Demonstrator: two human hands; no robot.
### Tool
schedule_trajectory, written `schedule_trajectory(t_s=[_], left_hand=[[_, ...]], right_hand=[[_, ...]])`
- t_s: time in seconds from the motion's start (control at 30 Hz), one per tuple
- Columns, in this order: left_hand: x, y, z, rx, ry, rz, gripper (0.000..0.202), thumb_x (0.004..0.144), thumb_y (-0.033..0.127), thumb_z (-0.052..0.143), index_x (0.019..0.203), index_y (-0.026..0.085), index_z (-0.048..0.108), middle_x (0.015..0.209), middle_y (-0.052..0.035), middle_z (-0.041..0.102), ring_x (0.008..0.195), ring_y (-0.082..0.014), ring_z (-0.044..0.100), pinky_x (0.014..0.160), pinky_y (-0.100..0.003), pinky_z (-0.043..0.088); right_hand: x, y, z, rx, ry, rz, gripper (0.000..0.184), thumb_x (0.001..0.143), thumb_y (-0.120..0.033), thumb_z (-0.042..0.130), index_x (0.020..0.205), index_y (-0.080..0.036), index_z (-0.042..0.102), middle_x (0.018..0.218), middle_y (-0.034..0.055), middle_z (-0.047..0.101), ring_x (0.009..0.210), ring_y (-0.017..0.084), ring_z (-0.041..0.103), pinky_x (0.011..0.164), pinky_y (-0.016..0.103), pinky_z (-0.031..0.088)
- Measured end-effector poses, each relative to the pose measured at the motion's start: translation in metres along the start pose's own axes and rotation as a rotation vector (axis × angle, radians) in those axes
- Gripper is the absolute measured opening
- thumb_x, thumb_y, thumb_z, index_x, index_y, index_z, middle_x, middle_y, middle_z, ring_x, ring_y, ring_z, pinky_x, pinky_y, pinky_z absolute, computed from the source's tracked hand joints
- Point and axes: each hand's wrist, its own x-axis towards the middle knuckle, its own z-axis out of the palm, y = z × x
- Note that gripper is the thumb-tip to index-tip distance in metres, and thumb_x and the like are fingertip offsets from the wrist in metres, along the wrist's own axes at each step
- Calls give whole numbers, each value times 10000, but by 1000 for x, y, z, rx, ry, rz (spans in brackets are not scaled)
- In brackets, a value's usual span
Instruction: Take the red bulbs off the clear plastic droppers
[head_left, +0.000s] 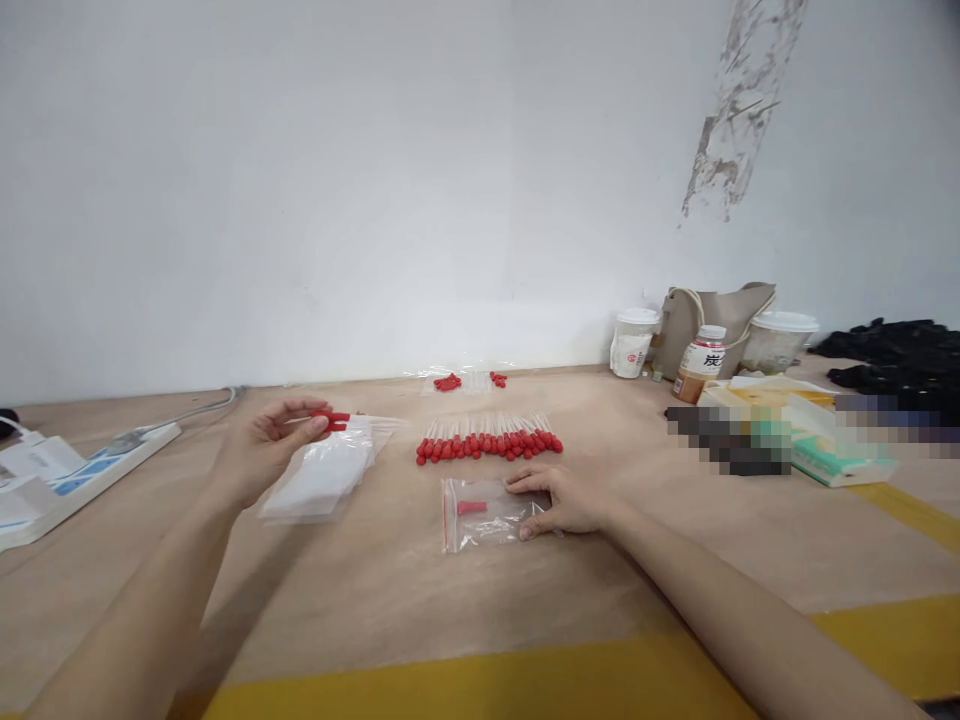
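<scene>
My left hand (281, 440) pinches small red tube-like pieces (334, 420) between thumb and fingers. It is over the upper end of a stack of clear zip bags (322, 475). My right hand (562, 500) rests on the right end of a single clear zip bag (495, 525), its fingers spread over the plastic. One red piece (472, 507) shows in that bag near its zip strip, which points left. Beyond the bag lies a row of white sticks with red tips (487, 443), the tips facing me.
Near the wall lies clear packaging with more red pieces (448, 382). A power strip (97, 480) is at left. Along the right stand a paper cup (634, 345), a drink bottle (699, 365), a bag (675, 330), a lidded tub (776, 345) and a green packet (840, 450).
</scene>
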Motion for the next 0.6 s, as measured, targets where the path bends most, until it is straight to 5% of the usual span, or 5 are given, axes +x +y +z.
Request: schedule_trajectory(t_s=[0.1,0.27,0.4,0.6], left_hand=[[2,8,25,158,63,209,253,737,418,575,914,239,603,879,46,682,868,-177,631,833,-347,496],[13,-10,99,420,-49,632,208,829,302,474,944,220,628,968,-11,663,891,-159,610,841,-306,474],[22,-23,135,555,-252,686,272,867,200,390,1078,207,561,1053,-43,627,922,-157,596,820,-283,459],[19,-9,152,683,-377,522,274,832,166,438,1062,229,574,1068,-41,620,943,-190,582,796,-277,435]], right_hand=[[1,0,0,-8,-1,-6,683,550,-561,683,1129,-214,578,1213,83,518,1101,252,474,962,386,351],[1,2,0,2,-3,-10,687,553,-558,683,1126,-193,581,1209,94,519,1088,248,484,955,377,359],[1,3,1,-2,0,2,673,556,-551,685,1126,-210,581,1215,88,516,1096,251,479,960,387,353],[1,1,1,7,8,-12,666,553,-549,689,1116,-208,589,1209,88,522,1095,248,480,965,384,349]])
